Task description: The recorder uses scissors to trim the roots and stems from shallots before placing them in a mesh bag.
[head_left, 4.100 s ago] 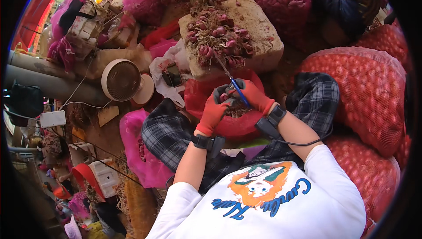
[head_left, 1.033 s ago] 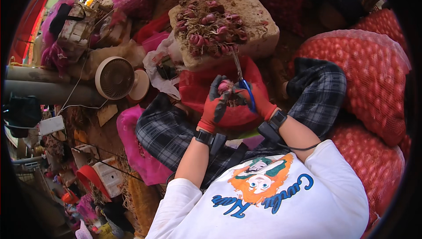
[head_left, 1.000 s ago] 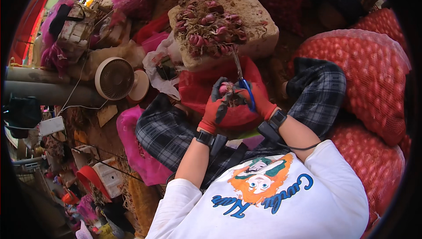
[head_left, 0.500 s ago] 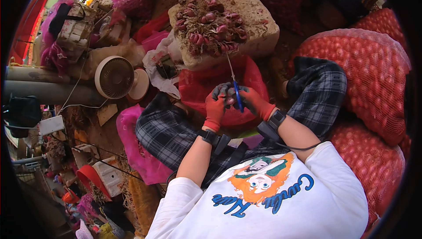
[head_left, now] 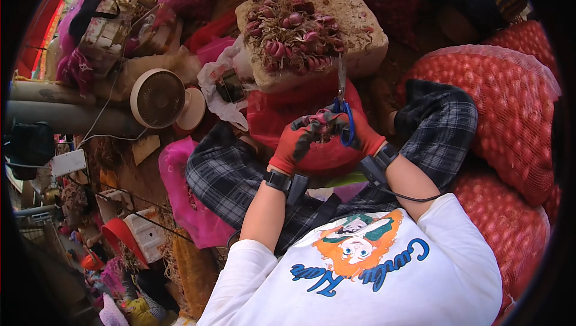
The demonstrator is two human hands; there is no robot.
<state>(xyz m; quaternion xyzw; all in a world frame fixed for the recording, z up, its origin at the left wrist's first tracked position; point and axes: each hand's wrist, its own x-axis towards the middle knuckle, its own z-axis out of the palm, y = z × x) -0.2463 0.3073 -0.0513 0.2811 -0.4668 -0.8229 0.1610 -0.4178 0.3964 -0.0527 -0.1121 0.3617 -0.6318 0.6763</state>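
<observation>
My left hand [head_left: 298,139], in a red glove with dark fingers, is closed around a small bunch of pinkish-purple shallots [head_left: 321,121]. Scissors with blue handles [head_left: 345,123] sit in my right hand [head_left: 363,134], which wears a matching glove; its fingers partly hide the loops. The blades point away from me, toward the block, and look nearly closed. Both hands meet above a red mesh bag [head_left: 267,113] spread open between my legs. Just beyond it, a heap of shallots with dry stalks [head_left: 291,35] lies on a pale, dirt-stained block [head_left: 360,35].
Full red mesh sacks [head_left: 486,104] stand at my right. To the left are a small round fan [head_left: 158,98], a white plastic bag [head_left: 222,86] and a pink mesh bag [head_left: 186,200]. A dark-clothed person [head_left: 480,2] sits at the far right.
The scissors have turned, so their blades now stand more upright and the loops show broadside. My left hand has rolled, bringing the shallots up between both hands. The view has shifted slightly.
</observation>
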